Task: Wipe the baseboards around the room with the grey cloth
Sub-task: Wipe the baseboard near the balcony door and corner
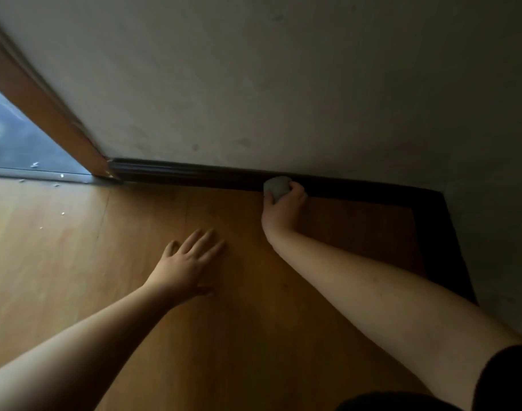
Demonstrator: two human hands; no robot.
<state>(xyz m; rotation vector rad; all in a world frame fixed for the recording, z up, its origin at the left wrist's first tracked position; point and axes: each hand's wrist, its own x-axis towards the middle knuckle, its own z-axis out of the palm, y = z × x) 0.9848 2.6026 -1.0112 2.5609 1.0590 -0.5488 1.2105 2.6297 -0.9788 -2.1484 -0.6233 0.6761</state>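
Right hand (283, 203) grips the small bunched grey cloth (276, 186), fingers curled round it, and holds the wad against the dark brown moulded wooden baseboard (194, 173) at the foot of the pale plastered wall (283, 84). That puts the cloth partway along this run, between the wall corner on the right and the orange-brown wooden door frame (46, 108) on the left. Left hand (185, 265) lies flat on the warm brown wooden plank floor (76, 262) with fingers spread, holding nothing and seemingly taking body weight.

To wipe this run well, I would keep the wad pressed firmly into the board's grooves and along its top ledge, where dust likely gathers, and draw it in one even pass toward the door frame, refolding to a clean face if it loads up. Small white specks (61, 213) are scattered on the floor near the grey metal threshold (46, 175); dragging the cloth through them would smear grit along the board
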